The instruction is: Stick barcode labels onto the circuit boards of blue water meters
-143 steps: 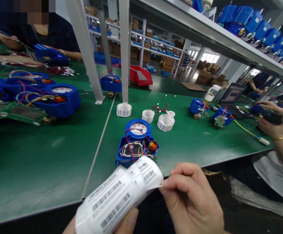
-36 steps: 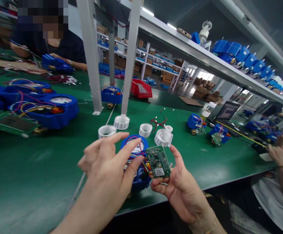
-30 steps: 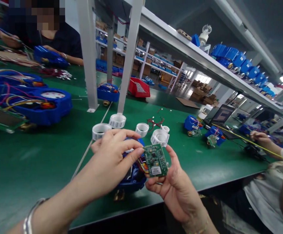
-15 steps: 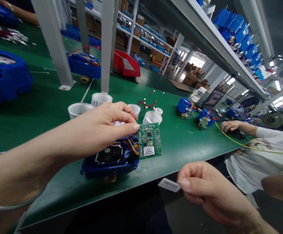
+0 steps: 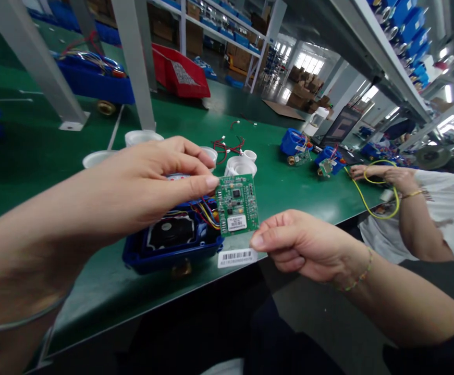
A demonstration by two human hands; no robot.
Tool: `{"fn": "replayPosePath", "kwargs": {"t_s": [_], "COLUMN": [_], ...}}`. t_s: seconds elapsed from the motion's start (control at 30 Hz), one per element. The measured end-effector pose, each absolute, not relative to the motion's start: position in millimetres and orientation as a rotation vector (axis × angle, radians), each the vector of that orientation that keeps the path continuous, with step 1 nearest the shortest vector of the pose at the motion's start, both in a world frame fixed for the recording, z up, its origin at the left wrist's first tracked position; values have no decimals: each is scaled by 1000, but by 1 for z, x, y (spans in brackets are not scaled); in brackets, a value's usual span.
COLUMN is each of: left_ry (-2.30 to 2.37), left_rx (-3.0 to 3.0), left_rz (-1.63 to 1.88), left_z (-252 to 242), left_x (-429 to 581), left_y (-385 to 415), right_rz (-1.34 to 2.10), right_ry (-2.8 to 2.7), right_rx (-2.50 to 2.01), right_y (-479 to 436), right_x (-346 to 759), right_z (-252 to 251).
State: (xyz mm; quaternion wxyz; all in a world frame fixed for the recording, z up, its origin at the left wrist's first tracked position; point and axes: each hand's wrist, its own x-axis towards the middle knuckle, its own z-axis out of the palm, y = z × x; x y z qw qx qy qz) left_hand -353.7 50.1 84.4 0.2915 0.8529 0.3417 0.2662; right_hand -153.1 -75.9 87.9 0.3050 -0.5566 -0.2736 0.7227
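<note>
My left hand [image 5: 152, 179] pinches the left edge of a small green circuit board [image 5: 236, 204], holding it up over the bench edge. Coloured wires run from the board into an open blue meter housing [image 5: 172, 245] on the green mat [image 5: 35, 151]. My right hand [image 5: 301, 245] is closed in a pinch on a white barcode sticker [image 5: 236, 257], which hangs just below the board. The board carries one small white label near its lower edge.
White label rolls [image 5: 240, 166] and red wire leads [image 5: 229, 146] lie behind the housing. Grey rack posts [image 5: 133, 57], another blue meter [image 5: 94, 78] and a red bin [image 5: 180, 78] stand further back. A co-worker's hand [image 5: 387, 177] with a yellow cable is at the right.
My right hand let go of the board, dropped below the bench edge, then came back up holding a barcode sticker under the board. My left hand has taken the board. The view swung right.
</note>
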Motion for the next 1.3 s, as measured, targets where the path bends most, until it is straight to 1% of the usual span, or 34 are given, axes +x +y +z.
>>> {"fn": "replayPosePath", "kwargs": {"t_s": [0.27, 0.9, 1.3], "left_ry": [936, 790, 789], "left_rx": [2294, 2320, 2304], "left_rz": [751, 831, 820], "left_z": [80, 78, 78], "left_x": [-353, -357, -358], "left_y": [54, 57, 54], "right_rz": [1900, 1867, 1848], "right_ry": [-739, -704, -700], "right_rx": [-1475, -1503, -1513], "right_y": [-75, -73, -74], "right_x": [-152, -158, -159], "right_z": [88, 91, 91]}}
